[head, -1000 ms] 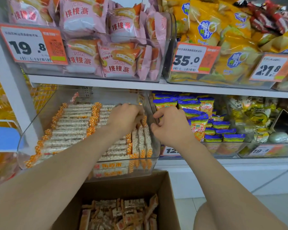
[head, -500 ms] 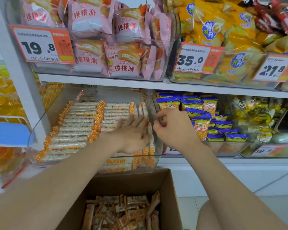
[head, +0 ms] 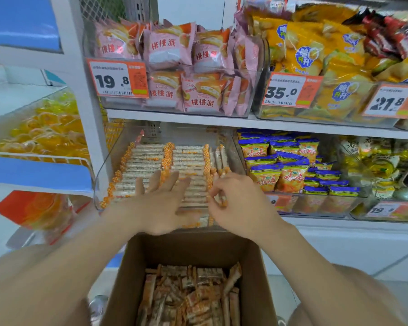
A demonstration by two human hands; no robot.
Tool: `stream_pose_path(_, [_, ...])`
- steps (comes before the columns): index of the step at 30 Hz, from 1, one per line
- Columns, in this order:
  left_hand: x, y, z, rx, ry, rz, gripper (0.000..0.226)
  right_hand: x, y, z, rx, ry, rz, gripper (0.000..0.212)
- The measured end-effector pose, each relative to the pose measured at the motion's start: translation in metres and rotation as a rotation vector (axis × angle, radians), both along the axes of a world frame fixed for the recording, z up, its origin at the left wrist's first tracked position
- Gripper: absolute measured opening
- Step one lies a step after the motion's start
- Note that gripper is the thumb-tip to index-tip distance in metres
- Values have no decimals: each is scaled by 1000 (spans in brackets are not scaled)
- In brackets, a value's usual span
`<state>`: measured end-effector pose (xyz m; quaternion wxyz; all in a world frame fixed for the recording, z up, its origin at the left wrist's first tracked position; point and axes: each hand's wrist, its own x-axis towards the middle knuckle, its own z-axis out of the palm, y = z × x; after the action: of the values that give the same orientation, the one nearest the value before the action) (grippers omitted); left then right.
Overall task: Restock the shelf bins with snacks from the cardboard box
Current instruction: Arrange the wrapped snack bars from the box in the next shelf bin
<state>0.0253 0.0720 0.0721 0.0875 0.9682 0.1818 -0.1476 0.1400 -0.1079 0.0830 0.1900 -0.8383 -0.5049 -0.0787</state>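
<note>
Both arms extended, left hand flat, fingers spread, right hand pinching a snack bar

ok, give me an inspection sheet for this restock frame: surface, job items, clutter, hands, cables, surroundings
surface: white shelf board carrying clear bins above and below it
job's things: clear bin holds snack bars laid in neat rows; open cardboard box below it holds loose bars in a jumble
clutter: nothing seen
hands: left hand flat, fingers spread over the rows; right hand curled, pinching one bar at the bin's right side
cables: nothing seen
surroundings: pink packs above, tagged 19.8; yellow packs upper right; blue-topped packs in the next bin
</note>
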Motion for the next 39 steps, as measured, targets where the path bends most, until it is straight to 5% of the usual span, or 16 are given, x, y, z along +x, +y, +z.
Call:
stream_pose_path(3, [-43, 16, -13, 93, 46, 43, 92, -6, -1, -9, -127, -7, 19, 17])
stream_pose_path(6, [-55, 23, -19, 91, -103, 31, 109, -6, -2, -11, -91, -61, 5, 9])
stream_pose_path(23, [-71, 17, -46, 151, -403, -118, 96, -6, -18, -10, -197, 6, -145, 11])
stream_pose_path(28, [-85, -4, -52, 277, -740, -196, 51, -45, -24, -23, 19, -220, -89, 11])
stream_pose_path(30, [-90, -20, -66, 300, -823, -242, 27, -74, -23, -41, -17, -60, 28, 12])
stream_pose_path(35, [-87, -34, -134, 387, -504, -461, 26, -96, -8, -112, -525, 352, 76, 7])
stream_pose_path(39, [-83, -44, -193, 179, -170, -340, 40, -75, -6, -179, -591, 502, -101, 12])
